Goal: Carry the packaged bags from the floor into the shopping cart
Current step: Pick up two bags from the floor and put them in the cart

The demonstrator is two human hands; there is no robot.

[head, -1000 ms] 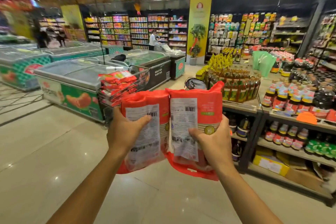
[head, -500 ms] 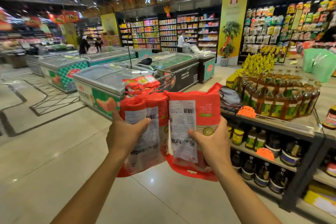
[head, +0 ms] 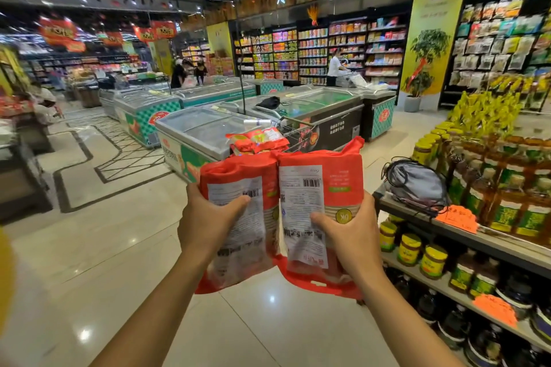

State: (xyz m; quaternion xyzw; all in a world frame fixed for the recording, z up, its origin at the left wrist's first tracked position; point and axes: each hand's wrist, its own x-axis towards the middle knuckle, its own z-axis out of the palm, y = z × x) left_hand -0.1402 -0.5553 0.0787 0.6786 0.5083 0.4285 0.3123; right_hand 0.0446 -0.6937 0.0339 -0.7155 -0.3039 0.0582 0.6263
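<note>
1. Fingers (head: 242, 201) mostly hidden from me: only thumbs show on the labels, the rest curl behind. The left hand (head: 205, 225) grips the left red bag (head: 238, 180), the right hand (head: 353, 237) grips the right red bag (head: 331, 177).
2. Both bags are upright and touching, held above the floor.
3. They block most of the shopping cart (head: 293, 129); I see only its wire rim and the red packs (head: 258, 140) in it.
</note>
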